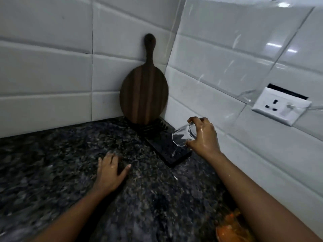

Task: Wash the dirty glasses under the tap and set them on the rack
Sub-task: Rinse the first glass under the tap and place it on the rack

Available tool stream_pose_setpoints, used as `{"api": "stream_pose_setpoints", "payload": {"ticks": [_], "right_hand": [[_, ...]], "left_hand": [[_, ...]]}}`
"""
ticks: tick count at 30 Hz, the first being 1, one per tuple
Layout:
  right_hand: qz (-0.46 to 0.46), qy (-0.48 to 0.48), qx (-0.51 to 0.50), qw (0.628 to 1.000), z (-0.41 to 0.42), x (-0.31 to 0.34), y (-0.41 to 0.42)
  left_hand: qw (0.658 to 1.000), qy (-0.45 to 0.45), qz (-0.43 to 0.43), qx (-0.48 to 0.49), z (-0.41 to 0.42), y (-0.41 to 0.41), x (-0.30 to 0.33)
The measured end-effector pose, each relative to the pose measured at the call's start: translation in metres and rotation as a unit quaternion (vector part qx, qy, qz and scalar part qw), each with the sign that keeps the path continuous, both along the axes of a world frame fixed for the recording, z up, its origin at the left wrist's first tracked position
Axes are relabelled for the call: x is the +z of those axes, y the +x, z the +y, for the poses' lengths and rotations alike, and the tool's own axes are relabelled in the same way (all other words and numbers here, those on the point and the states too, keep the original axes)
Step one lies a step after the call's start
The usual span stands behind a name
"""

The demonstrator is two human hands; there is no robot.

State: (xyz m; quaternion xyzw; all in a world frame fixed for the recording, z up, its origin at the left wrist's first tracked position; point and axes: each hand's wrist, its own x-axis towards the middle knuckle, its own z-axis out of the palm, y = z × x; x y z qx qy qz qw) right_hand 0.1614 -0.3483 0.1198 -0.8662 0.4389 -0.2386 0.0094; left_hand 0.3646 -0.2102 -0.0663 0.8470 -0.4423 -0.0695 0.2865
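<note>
From the head view, I judge I am at the setting-down step: my right hand (203,137) is wet and holds a clear glass (183,136) over the dark rack (167,151), which lies flat in the far right corner of the desk (61,163), close along the tiled wall. My fingers and thumb are curled round the base end of the glass, and it is tipped on its side with the open mouth facing left and down toward the rack. It looks just above the rack, not yet resting on it, though the blur makes the gap hard to judge.

My left hand (111,172) holds nothing; its fingers are spread and it lies on the desk, near the rack's near end and well apart from the glass.

The next move, as I see it, calls for turning the mouth fully downward and lowering it onto a bare part of the rack, clear of the wooden board (144,93) that stands at the rack's far end leaning into the corner.
</note>
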Motion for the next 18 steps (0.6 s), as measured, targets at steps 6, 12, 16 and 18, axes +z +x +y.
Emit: {"api": "stream_pose_setpoints", "payload": {"ticks": [6, 12, 16, 18], "right_hand": [[0.036, 0.031, -0.032, 0.998, -0.079, -0.046, 0.065], [0.066, 0.068, -0.057, 0.994, -0.117, -0.067, 0.100], [0.075, 0.065, -0.060, 0.993, -0.125, -0.070, 0.111], [0.057, 0.062, -0.075, 0.994, -0.125, -0.068, 0.111]], "left_hand": [[0.999, -0.014, -0.017, -0.032, -0.009, 0.001, -0.007], [0.999, -0.016, -0.013, -0.034, -0.012, 0.001, -0.011], [0.999, -0.027, -0.001, -0.034, -0.012, 0.000, -0.010], [0.999, -0.026, -0.009, -0.035, -0.011, 0.000, -0.013]]}}
